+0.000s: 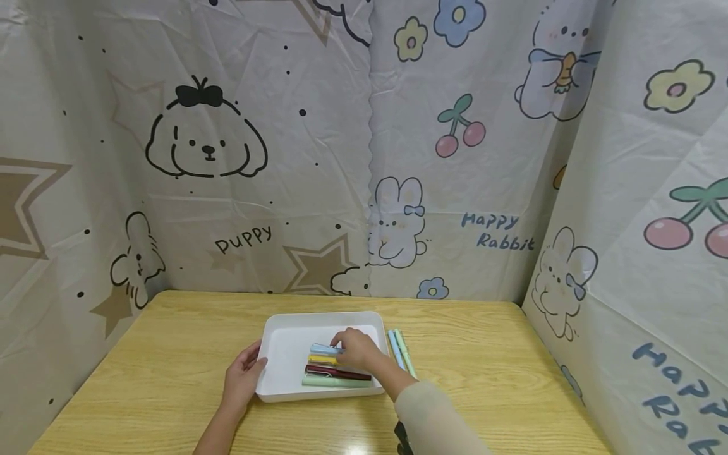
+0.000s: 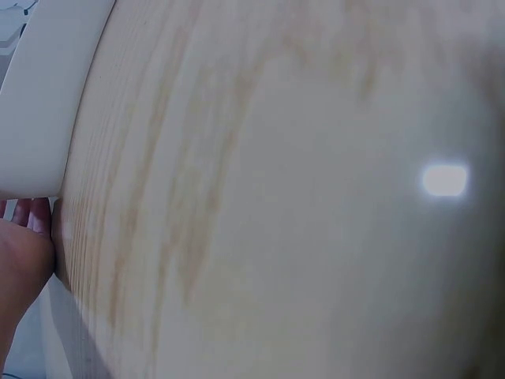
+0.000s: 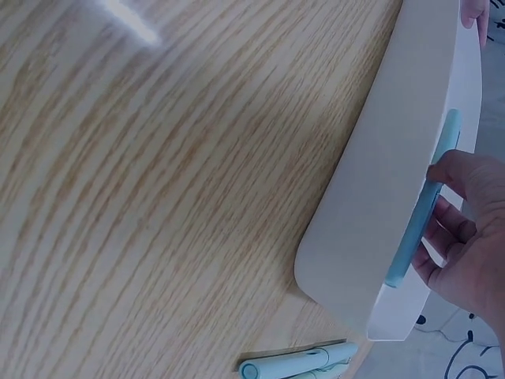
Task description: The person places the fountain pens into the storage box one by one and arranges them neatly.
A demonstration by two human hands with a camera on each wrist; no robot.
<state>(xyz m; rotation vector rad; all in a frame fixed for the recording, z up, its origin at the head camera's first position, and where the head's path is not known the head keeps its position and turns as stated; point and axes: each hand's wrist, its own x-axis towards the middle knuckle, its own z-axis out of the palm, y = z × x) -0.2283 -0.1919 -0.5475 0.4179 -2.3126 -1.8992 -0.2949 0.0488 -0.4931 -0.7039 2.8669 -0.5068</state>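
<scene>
My left hand (image 1: 241,378) grips the left side of a white tray (image 1: 287,322), thumb at the rim. The left wrist view shows part of this hand (image 2: 24,257) below the tray's wall (image 2: 47,103). Over the tray, my right hand (image 1: 358,349) pinches a light blue pen (image 1: 323,349), whose right part it hides in the head view. In the right wrist view the pen (image 3: 412,237) shows above the tray's rim, between thumb and fingers. Nearer the front, a yellow pen (image 1: 322,359), a dark red pen (image 1: 335,372) and a light green pen (image 1: 332,382) lie side by side in the tray.
Right of the tray, another light blue pen (image 1: 395,347) and another light green pen (image 1: 405,352) lie together on the wooden table (image 1: 483,379). Patterned cloth (image 1: 318,158) hangs behind the table and along both sides.
</scene>
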